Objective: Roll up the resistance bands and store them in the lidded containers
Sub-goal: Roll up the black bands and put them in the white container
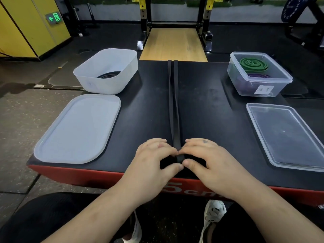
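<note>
A long black resistance band (pixel 173 102) lies flat down the middle of the black platform (pixel 210 111), reaching its far edge. My left hand (pixel 154 158) and my right hand (pixel 205 160) pinch its near end between thumbs and forefingers, close to the front edge. A frosted white container (pixel 91 79) at the back left holds a rolled black band (pixel 109 74); its white lid (pixel 77 130) lies in front of it. At the back right a clear container (pixel 245 88) holds a rolled green band (pixel 253 64) and a purple band (pixel 257 75). Its clear lid (pixel 284 135) lies nearer me.
The platform has a red front side (pixel 84 174) with white lettering. Beyond it stand a wooden lifting deck (pixel 173 44) and a yellow-black rack. My knees and white shoes (pixel 213 214) are below the front edge. Yellow lockers (pixel 26 27) stand at the far left.
</note>
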Available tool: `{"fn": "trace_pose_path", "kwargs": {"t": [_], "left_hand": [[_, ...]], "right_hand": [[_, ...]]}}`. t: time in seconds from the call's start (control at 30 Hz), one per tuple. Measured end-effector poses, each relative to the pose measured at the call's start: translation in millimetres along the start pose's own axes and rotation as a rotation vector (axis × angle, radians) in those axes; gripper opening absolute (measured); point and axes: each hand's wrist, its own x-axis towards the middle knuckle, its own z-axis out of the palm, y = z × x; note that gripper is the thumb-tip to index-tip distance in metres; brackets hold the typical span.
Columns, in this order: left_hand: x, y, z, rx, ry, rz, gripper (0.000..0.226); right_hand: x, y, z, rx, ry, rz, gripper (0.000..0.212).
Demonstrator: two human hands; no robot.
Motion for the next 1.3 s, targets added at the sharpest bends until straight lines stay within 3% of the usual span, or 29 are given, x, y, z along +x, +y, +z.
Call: {"fn": "trace_pose_path", "kwargs": {"t": [0.13,0.27,0.57,0.83,1.13,1.23,1.3], "left_hand": [[8,-1,-2,-0.009,-0.006,-0.025,0.027],[12,-1,-3,-0.017,-0.029,-0.06,0.025],[8,6,-7,0.018,-0.032,-0.105,0.043],[17,4,-8,0.042,-0.048,-0.028,0.043],[-3,1,-3,0.064,-0.007,0.063,0.037],[1,0,-4,0.061,-0.004,0.046,0.04],[2,-1,-4,0.063,-0.02,0.039,0.041]], "right_hand": [[-1,-2,-1,0.011,0.073,0.039,0.027],[1,-6,0,-0.004,0.004,0.093,0.038],[10,-7,1,-0.021,0.03,0.089,0.036],[12,-7,-2,0.027,0.029,0.126,0.038],[5,-3,-2,0.006,-0.005,0.013,0.029],[19,-1,-8,0.087,0.04,0.096,0.021],[31,0,-9,0.105,0.1,0.2,0.026]]}}
